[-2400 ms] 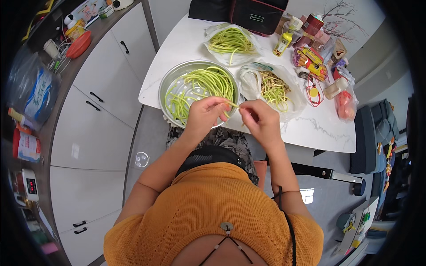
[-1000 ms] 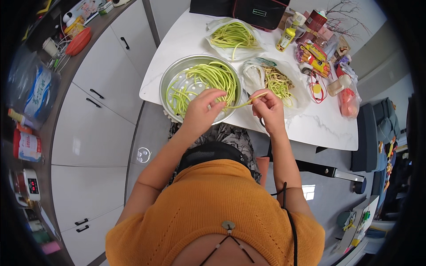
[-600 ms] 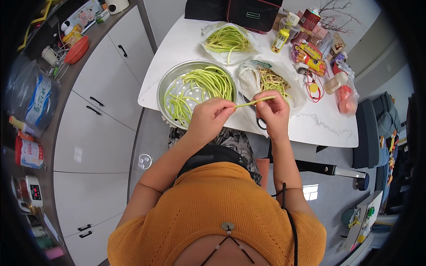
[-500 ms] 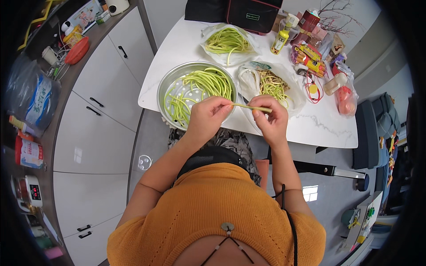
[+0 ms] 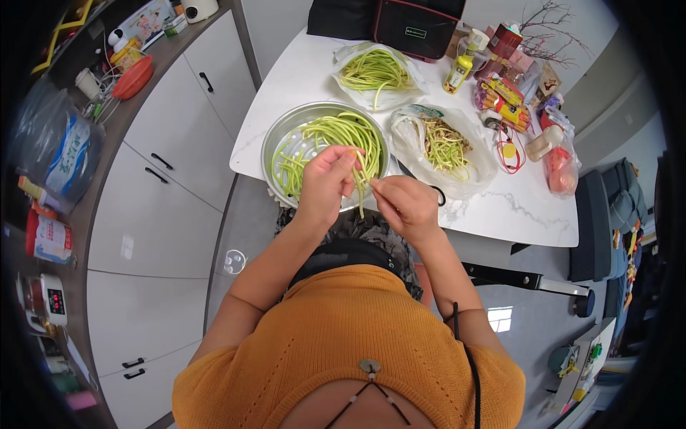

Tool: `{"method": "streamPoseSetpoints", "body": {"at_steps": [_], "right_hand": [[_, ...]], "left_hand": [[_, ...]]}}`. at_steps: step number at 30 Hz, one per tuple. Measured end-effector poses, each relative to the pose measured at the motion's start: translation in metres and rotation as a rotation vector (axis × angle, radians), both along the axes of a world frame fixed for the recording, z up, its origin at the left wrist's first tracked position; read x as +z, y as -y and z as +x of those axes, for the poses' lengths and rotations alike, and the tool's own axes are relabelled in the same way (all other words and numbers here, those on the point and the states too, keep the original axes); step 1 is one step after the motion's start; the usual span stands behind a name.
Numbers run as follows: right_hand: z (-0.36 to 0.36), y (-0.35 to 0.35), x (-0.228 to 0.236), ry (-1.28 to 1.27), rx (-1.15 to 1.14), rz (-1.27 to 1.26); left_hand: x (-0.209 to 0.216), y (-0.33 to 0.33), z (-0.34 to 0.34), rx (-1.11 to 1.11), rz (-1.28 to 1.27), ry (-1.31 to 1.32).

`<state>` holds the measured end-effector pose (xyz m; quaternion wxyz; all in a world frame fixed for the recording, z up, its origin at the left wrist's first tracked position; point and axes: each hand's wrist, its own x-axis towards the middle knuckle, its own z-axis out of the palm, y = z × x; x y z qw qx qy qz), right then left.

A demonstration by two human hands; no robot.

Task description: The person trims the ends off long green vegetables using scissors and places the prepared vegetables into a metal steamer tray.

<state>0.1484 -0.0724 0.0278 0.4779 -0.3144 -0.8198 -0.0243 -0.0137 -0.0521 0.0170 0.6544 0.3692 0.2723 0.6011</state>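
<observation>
My left hand (image 5: pixel 325 184) is closed over the near side of a round metal pan (image 5: pixel 272 134), its fingertips pinching a long, thin green vegetable stem (image 5: pixel 360 187). The stem's lower part dangles by the pan's rim. My right hand (image 5: pixel 406 204) is closed beside it, thumb and forefinger pinched at the stem. Several green stems (image 5: pixel 343 134) lie heaped in the pan, whose bottom has round holes. To the right, a white plastic bag (image 5: pixel 477 159) lies open with thin green and brownish scraps (image 5: pixel 444 149). A black loop handle (image 5: pixel 439 195) shows next to my right hand.
Behind the pan, another plastic bag holds more stems (image 5: pixel 379 69). A yellow bottle (image 5: pixel 457 74), packaged sausages (image 5: pixel 506 104), a red cord (image 5: pixel 509 154) and a bag of red items (image 5: pixel 561 171) stand toward the table's right. A black case (image 5: pixel 414 28) sits at the back.
Both hands have shifted from holding a stem stretched level between them; the right moved left and down, off the scraps bag. The stem now hangs downward. The view has shifted slightly.
</observation>
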Motion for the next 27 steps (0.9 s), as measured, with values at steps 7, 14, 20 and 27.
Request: {"method": "streamPoseSetpoints", "body": {"at_steps": [7, 14, 20, 27], "right_hand": [[-0.003, 0.002, -0.002, -0.043, -0.036, -0.029], [-0.003, 0.0, -0.008, -0.019, -0.066, -0.003], [0.0, 0.002, -0.009, 0.004, -0.09, -0.017], [0.001, 0.002, -0.008, -0.16, -0.073, -0.154]], "left_hand": [[-0.007, -0.006, -0.001, -0.001, 0.036, -0.114], [-0.002, -0.001, -0.001, 0.041, 0.094, -0.24], [0.002, 0.005, 0.0, 0.111, 0.228, -0.381], [0.003, 0.007, -0.003, 0.141, 0.269, -0.383]]}}
